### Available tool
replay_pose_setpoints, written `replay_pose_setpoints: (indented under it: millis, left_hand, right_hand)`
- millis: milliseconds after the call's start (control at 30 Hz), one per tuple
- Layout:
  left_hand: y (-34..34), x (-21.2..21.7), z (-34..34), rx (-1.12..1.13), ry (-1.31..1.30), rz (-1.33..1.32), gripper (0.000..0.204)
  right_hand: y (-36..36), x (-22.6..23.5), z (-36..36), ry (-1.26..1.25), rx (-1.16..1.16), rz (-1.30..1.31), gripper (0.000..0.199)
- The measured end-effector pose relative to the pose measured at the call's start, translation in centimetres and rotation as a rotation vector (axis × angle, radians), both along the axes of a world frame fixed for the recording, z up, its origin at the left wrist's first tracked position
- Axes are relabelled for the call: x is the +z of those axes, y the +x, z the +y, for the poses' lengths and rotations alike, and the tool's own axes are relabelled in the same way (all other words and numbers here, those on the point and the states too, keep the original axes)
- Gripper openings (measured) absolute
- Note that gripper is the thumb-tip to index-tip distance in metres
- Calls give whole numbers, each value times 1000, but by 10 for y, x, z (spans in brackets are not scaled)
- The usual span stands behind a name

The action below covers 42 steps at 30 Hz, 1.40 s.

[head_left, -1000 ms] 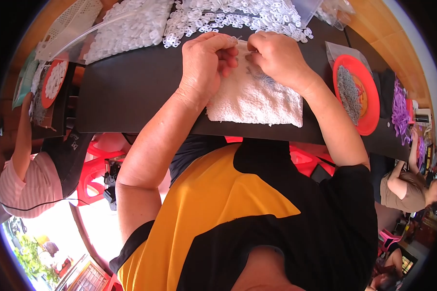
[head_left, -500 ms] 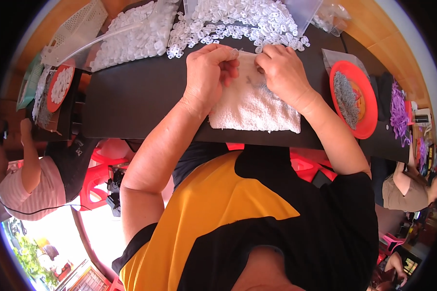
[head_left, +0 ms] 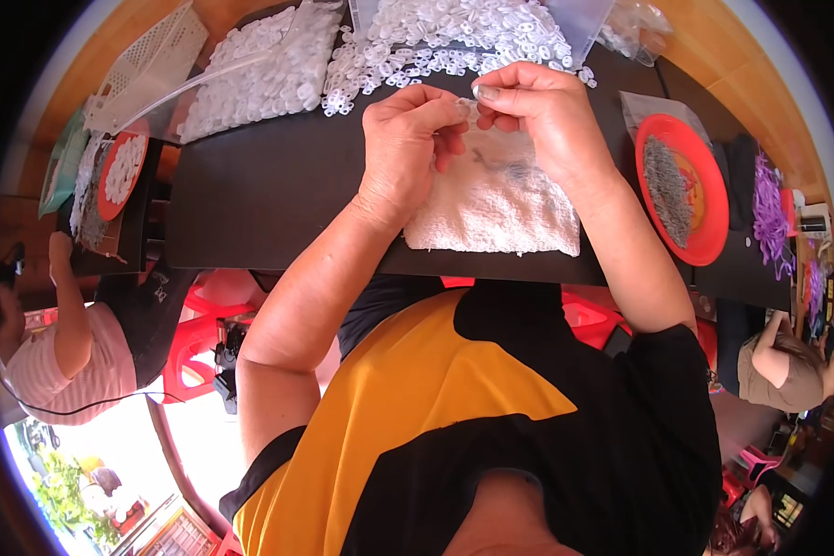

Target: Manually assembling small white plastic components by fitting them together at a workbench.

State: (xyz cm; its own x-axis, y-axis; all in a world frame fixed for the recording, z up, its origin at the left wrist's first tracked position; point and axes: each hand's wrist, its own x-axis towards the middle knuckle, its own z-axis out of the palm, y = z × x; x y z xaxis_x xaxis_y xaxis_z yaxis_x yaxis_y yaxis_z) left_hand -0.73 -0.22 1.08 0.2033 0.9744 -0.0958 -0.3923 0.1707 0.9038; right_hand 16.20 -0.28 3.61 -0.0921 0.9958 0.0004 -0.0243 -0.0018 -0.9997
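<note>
Steady fingertips suit this work: above the towel [head_left: 496, 222], my right hand [head_left: 554, 120] pinches what looks like a small white piece [head_left: 475, 92], my left hand [head_left: 406, 139] pinched closed beside it, contents unclear.

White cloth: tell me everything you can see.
The white cloth looks like terry, roughly rectangular, lying mostly flat on the dark table near the front edge. Greyish-blue patch, unclear whether stain or strands, shows on its upper right. The left hand and right hand partly hide its far end; contact is unclear.
</note>
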Motion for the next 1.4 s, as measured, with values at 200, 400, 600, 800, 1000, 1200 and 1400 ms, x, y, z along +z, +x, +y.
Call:
replay_pose_setpoints:
  millis: [200,400,600,800,1000,1200,1400]
  left_hand:
    - [1,-2,-1,13,56,36,10]
    - [4,0,-3,1,121,64,12]
    - [6,-1,-6,-32,309,129,28]
    - [7,1,-8,-20,350,211,32]
    - [6,0,-12,-29,422,184,34]
    - [9,-3,-11,-60,513,93,32]
    - [5,6,-16,-98,485,162,28]
  right_hand:
    - [-2,-3,-1,1,28,-21,12]
    - [1,-5,-1,1,25,47,15]
    - [10,-2,-2,-14,62,109,16]
    - [18,-5,-1,-59,143,127,15]
    - [16,-1,-5,-162,185,180,16]
    - [18,-2,-4,-154,182,121,21]
    - [16,3,-9,-167,238,76,24]
